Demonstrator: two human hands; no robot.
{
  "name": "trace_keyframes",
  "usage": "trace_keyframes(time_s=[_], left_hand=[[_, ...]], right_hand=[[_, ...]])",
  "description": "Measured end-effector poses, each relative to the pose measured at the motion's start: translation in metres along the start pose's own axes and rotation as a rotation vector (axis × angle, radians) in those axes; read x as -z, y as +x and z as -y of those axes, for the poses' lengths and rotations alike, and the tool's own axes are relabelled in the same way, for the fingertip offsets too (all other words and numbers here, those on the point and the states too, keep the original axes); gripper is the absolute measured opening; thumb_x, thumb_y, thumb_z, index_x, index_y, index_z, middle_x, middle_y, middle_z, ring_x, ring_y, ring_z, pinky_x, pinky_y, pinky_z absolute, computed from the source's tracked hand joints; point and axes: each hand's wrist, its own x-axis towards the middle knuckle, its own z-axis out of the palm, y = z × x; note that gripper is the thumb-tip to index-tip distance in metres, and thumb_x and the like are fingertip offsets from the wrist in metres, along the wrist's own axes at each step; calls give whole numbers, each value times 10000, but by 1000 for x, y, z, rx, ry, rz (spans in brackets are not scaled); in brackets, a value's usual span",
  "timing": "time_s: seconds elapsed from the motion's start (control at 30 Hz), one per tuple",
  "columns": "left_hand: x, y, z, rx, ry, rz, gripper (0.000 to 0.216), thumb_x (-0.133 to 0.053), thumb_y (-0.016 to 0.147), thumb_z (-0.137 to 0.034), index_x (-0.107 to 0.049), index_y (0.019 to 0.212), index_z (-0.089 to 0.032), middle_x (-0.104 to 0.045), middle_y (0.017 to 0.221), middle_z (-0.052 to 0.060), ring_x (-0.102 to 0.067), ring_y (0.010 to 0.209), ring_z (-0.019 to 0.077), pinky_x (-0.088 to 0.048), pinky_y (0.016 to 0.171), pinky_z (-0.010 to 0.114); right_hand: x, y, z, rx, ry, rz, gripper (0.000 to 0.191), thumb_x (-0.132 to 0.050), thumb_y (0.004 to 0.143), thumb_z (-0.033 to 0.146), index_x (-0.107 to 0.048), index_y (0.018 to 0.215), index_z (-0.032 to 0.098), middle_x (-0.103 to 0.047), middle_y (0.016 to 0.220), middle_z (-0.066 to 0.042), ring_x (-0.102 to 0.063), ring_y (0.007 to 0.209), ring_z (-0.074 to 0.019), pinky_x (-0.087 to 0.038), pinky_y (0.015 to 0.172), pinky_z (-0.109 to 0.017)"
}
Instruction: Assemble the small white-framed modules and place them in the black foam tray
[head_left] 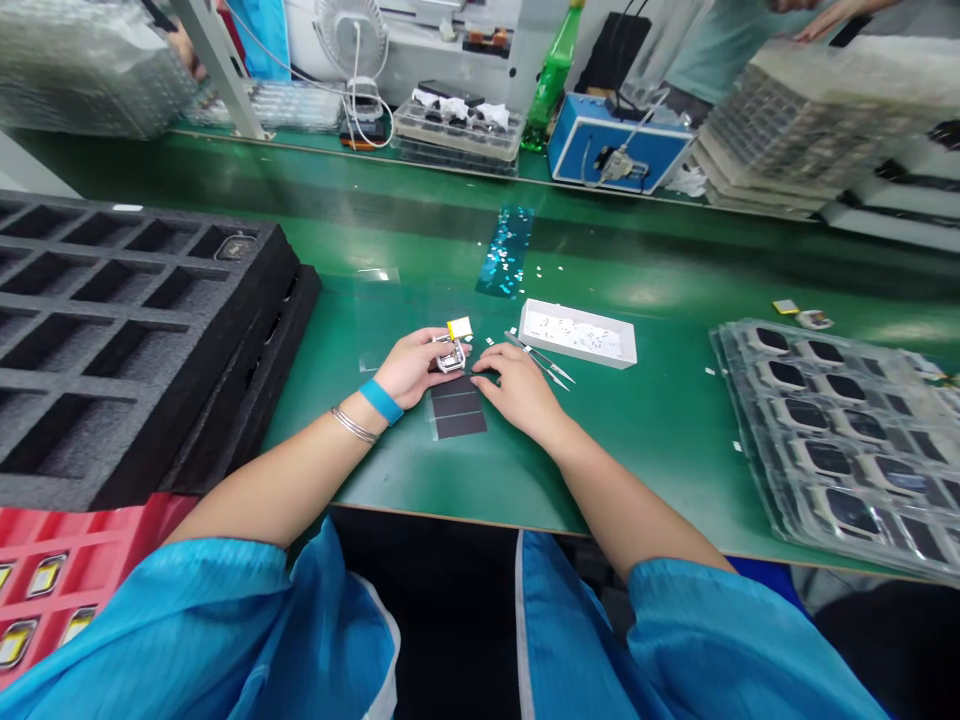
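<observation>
My left hand [410, 368] is closed around a small silver watch case [451, 357]. A yellow and white battery [460, 327] sticks up from the case's far side. Close by on the right, my right hand [519, 388] has its thumb and forefinger bent together at the top edge of a sheet of black rectangular stickers [459, 405]. Whatever lies between those fingertips is too small to make out. A pair of metal tweezers [551, 368] shows beside the back of my right hand, its tips pointing away to the right; whether the hand holds it is unclear.
A white box [630, 345] with small pieces stands right of my hands, and a blue strip [506, 250] lies beyond. Black foam trays [247, 300] and a red tray [135, 530] are at left. Clear trays of watch parts [757, 440] stack at right. A shelf [300, 140] runs behind.
</observation>
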Motion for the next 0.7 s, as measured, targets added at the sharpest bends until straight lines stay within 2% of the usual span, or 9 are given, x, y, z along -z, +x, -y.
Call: trace_keyframes(time_s=[0.1, 0.23, 0.43, 0.7], left_hand=[[-3, -5, 1, 23, 17, 12, 147, -645, 781, -70, -626, 911, -135, -735, 840, 77, -689, 800, 163, -567, 870, 433], [-6, -8, 1, 9, 20, -33, 146, -625, 782, -48, -620, 901, -133, -734, 825, 74, -689, 775, 161, -574, 844, 419], [-8, -8, 2, 5, 24, -46, 147, -613, 793, -42, -618, 909, -132, -734, 830, 68, -685, 777, 154, -581, 823, 396], [-4, -5, -1, 11, 43, -16, 135, -608, 804, -53, -608, 909, -137, -731, 845, 72, -682, 798, 162, -551, 893, 481]], right_hand=[[0, 1, 2, -10, -11, 2, 103, -681, 805, 109, -727, 834, 197, -644, 1007, -75, -602, 976, -233, -494, 942, -447], [1, -1, 6, -23, -42, -4, 113, -678, 806, 102, -737, 849, 188, -648, 1027, -81, -603, 993, -245, -485, 969, -476], [0, 0, 5, -50, -9, 15, 121, -667, 801, 95, -743, 811, 188, -641, 1025, -83, -611, 980, -229, -506, 944, -440], [-4, 9, -1, -109, 80, 2, 89, -708, 767, 138, -729, 711, 204, -595, 982, -61, -596, 1003, -233, -469, 982, -436]])
